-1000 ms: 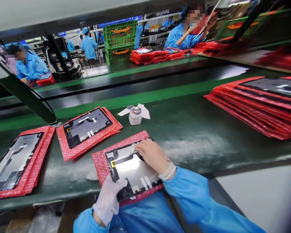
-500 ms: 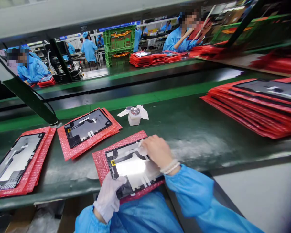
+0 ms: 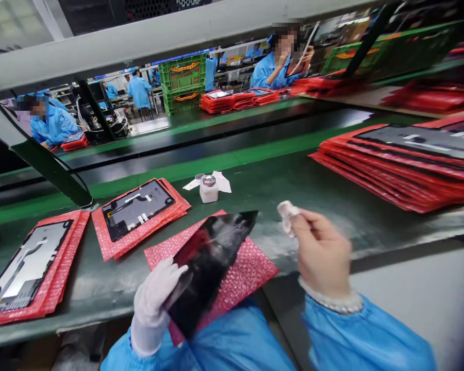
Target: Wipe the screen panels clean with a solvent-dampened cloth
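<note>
My left hand (image 3: 158, 288), in a white glove, grips a tablet screen panel (image 3: 212, 263) by its left edge. The panel is tilted up, its glossy black face toward me, above a red bubble-wrap sheet (image 3: 251, 268) at the bench's front edge. Raised to the right, apart from the panel, my bare right hand (image 3: 325, 252) pinches a crumpled white wipe (image 3: 288, 216). Beyond the panel stands a small white pump bottle (image 3: 209, 189) with a metal top, white paper pieces (image 3: 222, 181) beside it.
Two more panels lie metal side up on red bubble wrap, a near-left panel (image 3: 31, 257) and a mid-left panel (image 3: 139, 206). At right is a tall stack of red sleeves (image 3: 402, 175) with panels. A slanted green post (image 3: 54, 170) rises at left. Co-workers sit across the line.
The panel has been turned from its metal back to its black face and tilted up in my left hand. My right hand has moved off it to the right, carrying the wipe.
</note>
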